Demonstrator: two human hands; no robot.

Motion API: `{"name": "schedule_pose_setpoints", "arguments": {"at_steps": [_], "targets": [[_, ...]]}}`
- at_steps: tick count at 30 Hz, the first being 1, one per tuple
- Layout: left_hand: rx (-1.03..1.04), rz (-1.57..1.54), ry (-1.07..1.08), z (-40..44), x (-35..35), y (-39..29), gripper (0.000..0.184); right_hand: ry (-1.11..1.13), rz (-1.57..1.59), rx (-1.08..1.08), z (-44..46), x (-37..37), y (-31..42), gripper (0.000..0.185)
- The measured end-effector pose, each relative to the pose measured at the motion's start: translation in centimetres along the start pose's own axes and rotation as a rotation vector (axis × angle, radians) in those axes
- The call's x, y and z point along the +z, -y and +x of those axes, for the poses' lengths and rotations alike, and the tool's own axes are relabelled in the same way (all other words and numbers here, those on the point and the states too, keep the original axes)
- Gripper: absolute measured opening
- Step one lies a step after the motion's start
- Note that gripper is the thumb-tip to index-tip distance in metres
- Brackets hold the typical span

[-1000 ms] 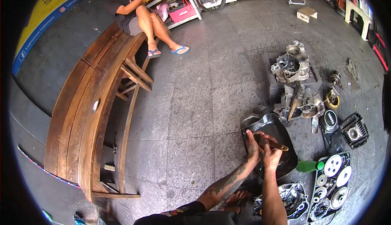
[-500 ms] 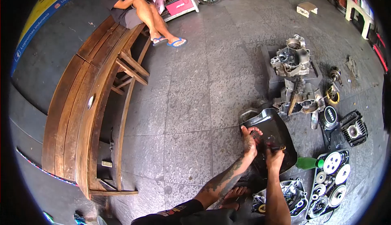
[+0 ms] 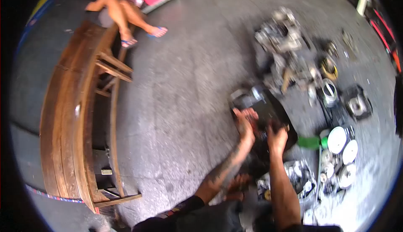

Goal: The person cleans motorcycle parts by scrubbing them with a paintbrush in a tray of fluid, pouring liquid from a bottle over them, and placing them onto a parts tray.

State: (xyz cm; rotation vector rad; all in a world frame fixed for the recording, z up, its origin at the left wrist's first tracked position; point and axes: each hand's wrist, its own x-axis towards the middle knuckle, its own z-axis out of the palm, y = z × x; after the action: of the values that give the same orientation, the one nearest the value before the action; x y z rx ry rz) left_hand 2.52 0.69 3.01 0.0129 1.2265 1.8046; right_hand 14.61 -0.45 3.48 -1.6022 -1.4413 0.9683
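Over a black drain pan [image 3: 277, 110] on the floor, both of my hands are blurred by motion. My left hand [image 3: 245, 127] is over the pan's left side, its dirty fingers stretched out and apart, holding nothing I can see. Beside it, my right hand [image 3: 277, 139] is closed round a small thing with a pale tip; its kind does not show. Dark grime coats my left forearm. An opened engine case [image 3: 299, 175] lies close to my right forearm, and a green bottle [image 3: 308, 142] rests on its side right of the pan.
Engine crankcase halves [image 3: 279, 32] stand beyond the pan. A finned cylinder part [image 3: 357, 102] and a tray of gears [image 3: 329, 177] lie to the right. On the left, a long wooden bench [image 3: 63, 127] seats a person [image 3: 119, 16] in blue sandals.
The whole view has shifted, so the pan, parts and bench appear further left and mostly higher. Both hands stay over the pan in much the same pose.
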Motion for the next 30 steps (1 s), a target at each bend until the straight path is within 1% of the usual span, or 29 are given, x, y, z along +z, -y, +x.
{"name": "schedule_pose_setpoints", "arguments": {"at_steps": [1, 2, 3, 4, 5, 7, 8, 9, 11, 12, 13, 14, 15, 17, 18, 19, 21, 23, 25, 26, 28, 29, 30], "targets": [[0.056, 0.035, 0.070, 0.7, -0.7, 0.7, 0.073, 0.009, 0.012, 0.003, 0.1, -0.6, 2.2, 0.024], [-0.041, -0.029, 0.121, 2.3, -2.4, 2.1, 0.076, -0.015, 0.181, -0.088, 0.2, -0.5, 3.2, 0.024], [-0.040, -0.052, 0.043, 2.3, -2.3, 2.4, 0.077, -0.015, 0.233, -0.264, 0.6, -0.4, 4.8, 0.024], [-0.038, -0.074, -0.036, 2.3, -2.1, 2.6, 0.078, 0.048, 0.343, -0.202, 0.5, 0.1, 5.5, 0.023], [-0.031, -0.126, 0.081, 1.2, -1.5, 1.6, 0.076, 0.115, 0.468, -0.160, 0.4, 0.6, 6.0, 0.023], [-0.007, -0.041, 0.049, -0.7, 0.1, -0.4, 0.077, 0.043, 0.298, -0.078, -0.4, 0.7, 5.1, 0.023], [-0.009, -0.049, 0.055, 0.0, -0.1, -0.4, 0.077, 0.078, 0.049, -0.060, -0.3, 1.0, 2.5, 0.024], [-0.010, -0.028, 0.044, 0.5, -0.5, -0.4, 0.078, 0.050, 0.126, -0.047, -0.6, 0.5, 1.6, 0.025], [-0.032, 0.010, 0.029, 0.7, -1.6, 0.4, 0.078, 0.046, -0.061, -0.035, -0.9, -0.7, -0.4, 0.023], [-0.040, 0.010, -0.003, 0.0, -0.7, -0.2, 0.078, 0.029, -0.022, -0.034, -0.8, -0.7, -0.8, 0.024], [-0.048, 0.010, -0.033, -0.2, -0.2, -0.4, 0.078, 0.024, -0.026, -0.021, -0.4, -0.9, 0.9, 0.024], [-0.081, -0.024, 0.025, 0.2, -0.7, -0.1, 0.078, 0.031, 0.142, -0.070, -0.3, -0.8, 2.8, 0.024], [-0.093, -0.015, 0.026, 0.5, -1.0, 0.4, 0.078, 0.036, 0.312, -0.124, -0.3, -0.4, 4.3, 0.024], [0.180, 0.136, -0.030, 0.5, -0.4, 0.3, 0.076, 0.085, 0.427, -0.124, -0.2, 1.4, 4.3, 0.024], [0.124, 0.110, 0.041, -0.3, -0.1, -0.5, 0.075, 0.059, 0.362, -0.031, -0.7, 1.2, 4.1, 0.023], [0.124, 0.110, 0.045, 0.0, -0.4, -0.6, 0.075, 0.012, 0.145, -0.114, -1.1, 1.2, 1.7, 0.022], [0.073, 0.124, 0.003, 0.7, -0.6, -1.0, 0.075, 0.111, -0.234, 0.030, -1.7, -0.7, 0.4, 0.021], [0.075, 0.140, -0.028, 0.9, -0.9, -0.6, 0.073, 0.052, -0.212, 0.032, -2.0, -1.7, -0.8, 0.019], [0.083, 0.182, -0.039, 0.3, -0.2, -1.0, 0.070, 0.004, -0.178, 0.054, -1.6, -2.3, 1.1, 0.018], [0.056, 0.127, -0.020, -0.1, 0.1, -1.3, 0.069, 0.004, -0.182, 0.062, -1.5, -2.0, 1.0, 0.018], [0.071, 0.122, -0.010, -0.2, 0.0, -1.1, 0.070, 0.064, -0.381, 0.080, -1.0, -1.8, 0.8, 0.017], [0.093, 0.115, 0.000, -0.1, 0.2, -1.2, 0.071, 0.061, -0.385, 0.075, -0.7, -1.6, 0.9, 0.017], [0.115, 0.118, -0.001, -0.1, 0.1, -1.0, 0.071, 0.026, -0.168, 0.021, -0.6, -1.5, 1.0, 0.018]]}}
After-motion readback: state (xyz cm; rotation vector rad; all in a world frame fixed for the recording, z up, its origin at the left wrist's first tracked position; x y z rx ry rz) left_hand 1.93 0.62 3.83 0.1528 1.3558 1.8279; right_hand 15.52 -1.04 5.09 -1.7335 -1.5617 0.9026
